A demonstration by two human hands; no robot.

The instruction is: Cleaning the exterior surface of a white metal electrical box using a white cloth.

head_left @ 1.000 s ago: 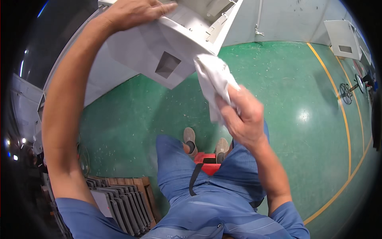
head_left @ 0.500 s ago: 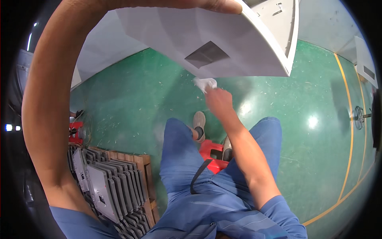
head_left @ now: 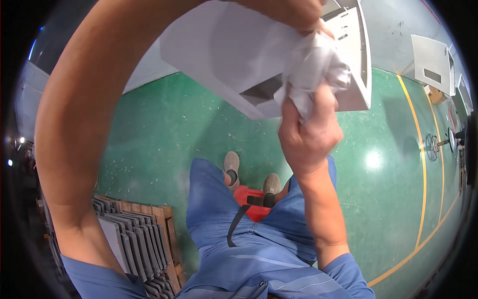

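A crumpled white cloth [head_left: 311,65] is bunched in my right hand [head_left: 311,132], whose thumb and fingers close on its lower end. It lies in front of a white sheet-metal housing [head_left: 224,50] and partly covers the rectangular opening [head_left: 264,89] in its face. My left arm arches over from the left. At the top edge, my left hand [head_left: 303,12] has its fingers bent onto the upper end of the cloth; part of this hand is cut off by the picture's edge. The housing's open side, with small slots, shows at the right.
Below me stands a red plastic stool [head_left: 256,213] on the green floor. Several grey panels [head_left: 142,244] stand in a row on a wooden pallet [head_left: 164,214] at the lower left. To the right are yellow floor lines [head_left: 422,174], another white panel [head_left: 432,65] and a wheel-like part [head_left: 432,147].
My right hand has risen with the cloth from below the housing to its right part. My left fingers, earlier along the housing's upper edge, now meet the cloth. The view has shifted slightly.
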